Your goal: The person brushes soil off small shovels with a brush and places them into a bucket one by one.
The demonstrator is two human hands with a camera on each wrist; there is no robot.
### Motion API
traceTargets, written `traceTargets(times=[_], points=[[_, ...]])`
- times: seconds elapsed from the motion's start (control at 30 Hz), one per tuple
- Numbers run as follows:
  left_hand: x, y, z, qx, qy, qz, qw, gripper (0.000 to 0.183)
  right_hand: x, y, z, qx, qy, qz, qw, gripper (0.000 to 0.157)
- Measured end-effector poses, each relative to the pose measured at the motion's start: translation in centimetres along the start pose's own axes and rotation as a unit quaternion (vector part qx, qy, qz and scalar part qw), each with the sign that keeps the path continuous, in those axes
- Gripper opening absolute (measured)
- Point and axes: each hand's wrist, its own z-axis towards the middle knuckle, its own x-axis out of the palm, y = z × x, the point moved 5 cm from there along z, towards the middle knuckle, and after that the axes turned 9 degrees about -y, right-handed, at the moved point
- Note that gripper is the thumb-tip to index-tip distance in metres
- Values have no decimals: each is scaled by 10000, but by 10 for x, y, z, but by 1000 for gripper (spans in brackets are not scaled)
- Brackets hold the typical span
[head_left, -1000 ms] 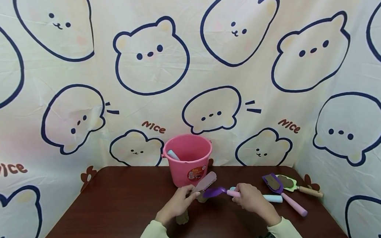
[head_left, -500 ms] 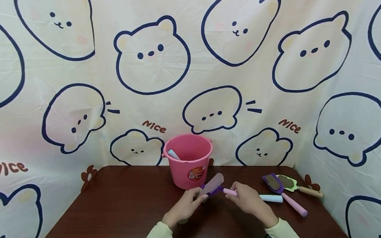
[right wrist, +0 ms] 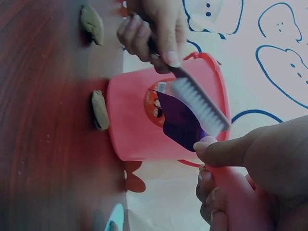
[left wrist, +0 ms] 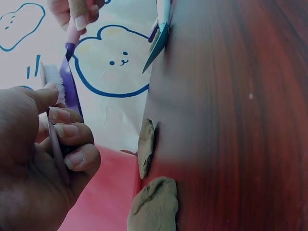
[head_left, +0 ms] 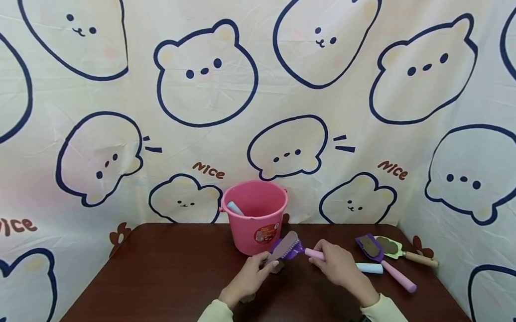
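Note:
My left hand (head_left: pixel 250 277) grips a pinkish-grey brush (head_left: pixel 285 245) by its handle. Its white bristles (right wrist: pixel 192 98) face a small purple hand trowel (right wrist: pixel 180 122) and overlap the blade in the right wrist view. The pink handle (head_left: pixel 314 254) of that trowel is in my right hand (head_left: pixel 338 264), thumb laid along it. Both tools are held above the table, in front of a pink bucket (head_left: pixel 254 236). Two brownish lumps like clay (left wrist: pixel 155 204) lie on the table under the left hand, partly hidden by it in the head view.
To the right lie another purple trowel (head_left: pixel 372 249) with brown matter on its blade and a green-edged trowel (head_left: pixel 392 247) with a wooden handle. A light-blue handle (head_left: pixel 370 268) shows behind the right hand. A light-blue handle (head_left: pixel 234 209) stands inside the bucket. Patterned cloth surrounds the table.
The left hand has moved right, bringing the brush over the trowel blade, then slightly back left. The right hand has shifted a little, and the trowel blade has tipped up.

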Motion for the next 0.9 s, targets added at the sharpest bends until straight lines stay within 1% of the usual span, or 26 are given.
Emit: traceTargets(times=[0.1, 0.27, 0.53, 0.77, 0.9], points=[[-2, 3, 0, 25, -42, 148, 9999, 32, -5, -3, 0, 31, -67, -37, 10000, 19], [-8, 5, 0, 92, -132, 249, 9996, 31, -13, -5, 1, 61, -102, -49, 9999, 19], [-15, 10, 0, 285, -254, 389, 9985, 30, -22, -7, 2, 174, 62, -108, 9998, 20], [-20, 17, 1, 199, -346, 605, 9974, 32, -30, -8, 3, 252, 82, -46, 9996, 20], [-23, 19, 0, 164, -414, 659, 9968, 29, -31, -9, 3, 302, 117, -30, 9995, 21]])
